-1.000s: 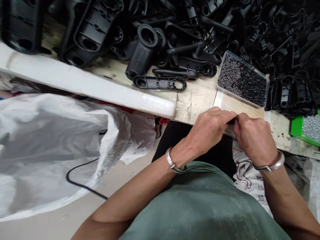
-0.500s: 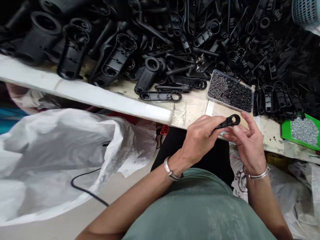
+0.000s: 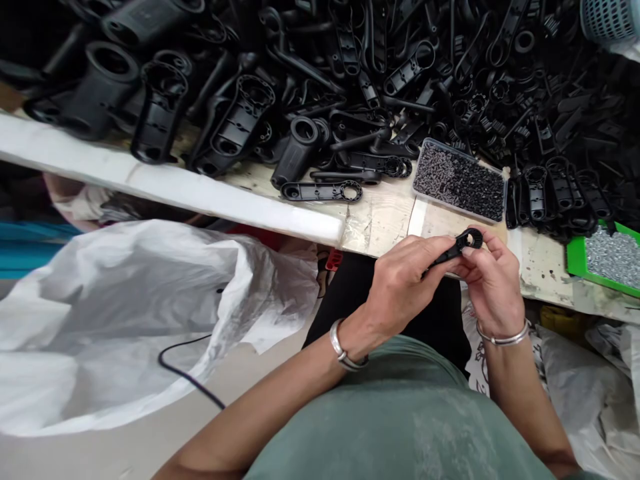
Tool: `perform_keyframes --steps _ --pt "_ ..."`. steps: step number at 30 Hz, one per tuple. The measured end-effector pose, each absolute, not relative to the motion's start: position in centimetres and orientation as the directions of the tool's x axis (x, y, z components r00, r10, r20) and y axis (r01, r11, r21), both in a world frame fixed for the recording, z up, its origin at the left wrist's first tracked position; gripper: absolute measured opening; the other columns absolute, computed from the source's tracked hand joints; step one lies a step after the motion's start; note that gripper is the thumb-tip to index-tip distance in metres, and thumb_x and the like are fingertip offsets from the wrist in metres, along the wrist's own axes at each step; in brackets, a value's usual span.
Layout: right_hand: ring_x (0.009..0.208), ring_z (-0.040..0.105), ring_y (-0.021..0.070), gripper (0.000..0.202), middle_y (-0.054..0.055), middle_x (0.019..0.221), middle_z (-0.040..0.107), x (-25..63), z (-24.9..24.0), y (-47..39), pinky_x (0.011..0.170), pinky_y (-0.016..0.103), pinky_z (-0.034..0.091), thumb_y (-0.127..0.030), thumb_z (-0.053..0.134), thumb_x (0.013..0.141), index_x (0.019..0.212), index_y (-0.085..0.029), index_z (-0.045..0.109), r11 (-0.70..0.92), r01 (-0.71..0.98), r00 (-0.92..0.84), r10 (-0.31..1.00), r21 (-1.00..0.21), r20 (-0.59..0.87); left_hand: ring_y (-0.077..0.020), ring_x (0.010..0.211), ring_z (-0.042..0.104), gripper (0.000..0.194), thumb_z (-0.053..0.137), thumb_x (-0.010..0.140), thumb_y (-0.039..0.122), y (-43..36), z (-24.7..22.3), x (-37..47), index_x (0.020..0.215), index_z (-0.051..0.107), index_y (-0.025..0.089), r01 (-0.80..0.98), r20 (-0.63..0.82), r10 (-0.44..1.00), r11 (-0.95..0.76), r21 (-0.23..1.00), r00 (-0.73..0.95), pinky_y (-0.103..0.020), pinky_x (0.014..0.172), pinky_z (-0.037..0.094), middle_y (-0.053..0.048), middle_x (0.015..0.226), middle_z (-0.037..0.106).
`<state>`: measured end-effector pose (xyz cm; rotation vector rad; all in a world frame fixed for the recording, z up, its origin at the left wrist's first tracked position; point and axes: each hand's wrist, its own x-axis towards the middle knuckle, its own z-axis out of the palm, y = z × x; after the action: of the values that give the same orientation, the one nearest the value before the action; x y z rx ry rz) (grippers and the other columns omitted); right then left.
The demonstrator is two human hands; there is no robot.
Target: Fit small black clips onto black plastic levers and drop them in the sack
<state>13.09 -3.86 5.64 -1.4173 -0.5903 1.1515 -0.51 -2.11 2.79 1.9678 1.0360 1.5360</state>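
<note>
A small black plastic part with a ringed end (image 3: 453,252) is held over the front edge of the bench. My left hand (image 3: 403,273) pinches its narrow end between thumb and fingers. At the ringed end, my right hand (image 3: 493,280) has its thumb against the ring and its fingers curled behind; both hands grip the part. Just beyond them sits a clear box (image 3: 459,179) of small grey and black pieces. Any smaller piece in my right fingers is hidden.
Black plastic parts (image 3: 300,150) are heaped along the back of the bench (image 3: 380,223). A green tray (image 3: 577,257) of small silvery pieces is at the right. On the left, a white strip (image 3: 200,190) edges the bench, with a large white sack (image 3: 240,267) below.
My right hand has closed in on the ringed end; its fingers, spread before, now curl around it. My left hand keeps its pinch on the part. The view has shifted slightly.
</note>
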Motion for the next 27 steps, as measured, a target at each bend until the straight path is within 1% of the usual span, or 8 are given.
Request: perform_keyframes --steps 4,8,12,14,18,20,23,27 --pt "0.072 0.07 0.0141 0.042 -0.001 0.085 0.072 14.4 6.1 -4.5 0.069 0.028 0.061 -0.024 0.078 0.07 0.108 -0.02 0.062 -0.311 -0.279 0.214 0.902 -0.908 -0.374 -0.0105 0.081 0.071 0.017 0.069 0.085 0.014 -2.1 2.9 -0.8 0.102 0.067 0.017 0.306 0.623 0.772 -0.628 0.716 0.125 -0.021 0.076 0.058 -0.001 0.093 0.077" --pt "0.081 0.072 0.0164 0.044 0.002 0.092 0.075 14.8 6.1 -5.1 0.076 0.03 0.061 -0.025 0.077 0.074 0.115 -0.02 0.061 -0.301 -0.328 0.201 0.904 -0.896 -0.377 -0.011 0.079 0.071 0.017 0.068 0.086 0.014 -2.1 2.8 -0.9 0.103 0.066 0.016 0.342 0.637 0.759 -0.639 0.689 0.133 -0.021 0.074 0.058 -0.001 0.093 0.077" --pt "0.08 0.071 0.0142 0.04 0.0 0.09 0.074 14.3 5.8 -5.3 0.079 0.031 0.06 -0.022 0.077 0.073 0.111 -0.022 0.064 -0.264 -0.357 0.228 0.906 -0.896 -0.358 -0.0115 0.081 0.071 0.017 0.067 0.086 0.013 -2.3 2.8 -0.7 0.103 0.066 0.017 0.364 0.646 0.752 -0.644 0.674 0.134 -0.021 0.076 0.058 -0.001 0.093 0.077" --pt "0.078 0.069 0.0127 0.036 -0.002 0.088 0.072 13.9 5.7 -5.2 0.078 0.029 0.06 -0.02 0.077 0.071 0.105 -0.022 0.065 -0.232 -0.375 0.247 0.908 -0.897 -0.338 -0.0117 0.082 0.071 0.016 0.068 0.086 0.013 -2.4 2.8 -0.5 0.102 0.065 0.016 0.369 0.654 0.743 -0.653 0.662 0.143 -0.021 0.077 0.058 -0.002 0.093 0.077" --pt "0.068 0.063 0.0099 0.024 -0.003 0.08 0.067 13.2 5.3 -4.9 0.068 0.025 0.059 -0.016 0.076 0.066 0.087 -0.02 0.066 -0.18 -0.406 0.31 0.895 -0.896 -0.321 -0.0119 0.082 0.071 0.014 0.065 0.088 0.014 -2.7 2.8 -0.2 0.103 0.065 0.016 0.378 0.67 0.724 -0.674 0.634 0.167 -0.022 0.077 0.058 -0.003 0.095 0.077" --pt "0.061 0.06 0.0084 0.02 -0.004 0.074 0.065 13.2 5.1 -4.9 0.063 0.023 0.058 -0.017 0.075 0.065 0.082 -0.018 0.065 -0.183 -0.409 0.323 0.887 -0.894 -0.329 -0.0119 0.08 0.071 0.014 0.065 0.088 0.014 -2.8 2.8 0.0 0.102 0.065 0.016 0.389 0.679 0.715 -0.681 0.62 0.169 -0.022 0.076 0.058 -0.003 0.093 0.077" --pt "0.058 0.059 0.0075 0.021 -0.004 0.071 0.065 13.6 5.1 -4.9 0.061 0.022 0.058 -0.018 0.078 0.065 0.082 -0.017 0.066 -0.196 -0.419 0.305 0.889 -0.887 -0.34 -0.0115 0.076 0.07 0.014 0.067 0.086 0.013 -2.8 2.8 0.2 0.1 0.066 0.016 0.392 0.671 0.719 -0.678 0.622 0.182 -0.021 0.073 0.058 -0.002 0.089 0.077" --pt "0.071 0.066 0.01 0.028 -0.001 0.085 0.07 14.4 5.4 -5.3 0.07 0.023 0.059 -0.026 0.082 0.068 0.093 -0.018 0.071 -0.204 -0.449 0.228 0.915 -0.87 -0.332 -0.0121 0.077 0.071 0.015 0.066 0.087 0.014 -2.7 2.8 0.2 0.101 0.068 0.017 0.382 0.625 0.755 -0.646 0.661 0.198 -0.021 0.074 0.059 -0.002 0.091 0.077"
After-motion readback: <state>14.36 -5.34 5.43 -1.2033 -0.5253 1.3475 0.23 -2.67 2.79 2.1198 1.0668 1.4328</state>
